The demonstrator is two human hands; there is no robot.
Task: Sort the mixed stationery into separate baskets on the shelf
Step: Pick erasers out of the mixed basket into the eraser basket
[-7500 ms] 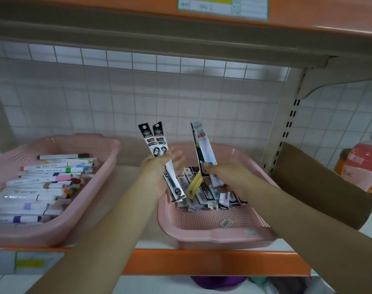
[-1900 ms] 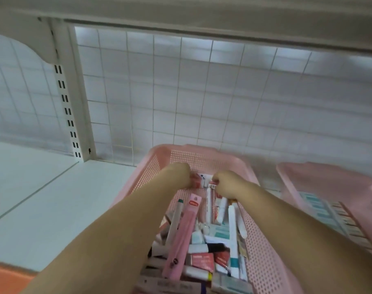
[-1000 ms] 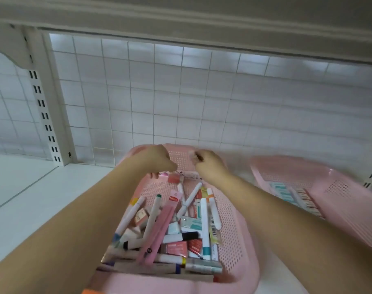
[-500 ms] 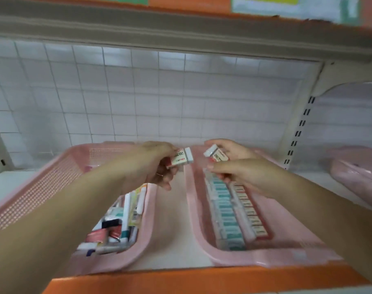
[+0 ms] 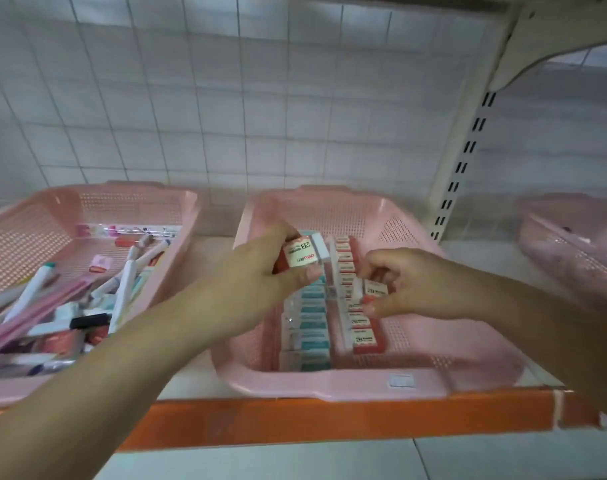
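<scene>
Each hand holds one 2B eraser over the eraser basket point(image 5: 330, 386), which sits at the front edge of the shelf point(image 5: 330, 417), just right of the mixed basket point(image 5: 177, 209). The left hand point(image 5: 257, 271) curls round a red-sleeved eraser point(image 5: 304, 254) above the basket's back-left part, while the right hand point(image 5: 409, 282) pinches a second eraser point(image 5: 376, 290) low over the red row point(image 5: 362, 336). That low, label-up hold probably serves to slot it in line with its kind, apart from the teal row point(image 5: 312, 327).

Soft, even indoor light, no glare.
Wide-angle bowing at edges; the pink perforated plastic basket point(image 5: 572, 258) far right is blurred.
</scene>
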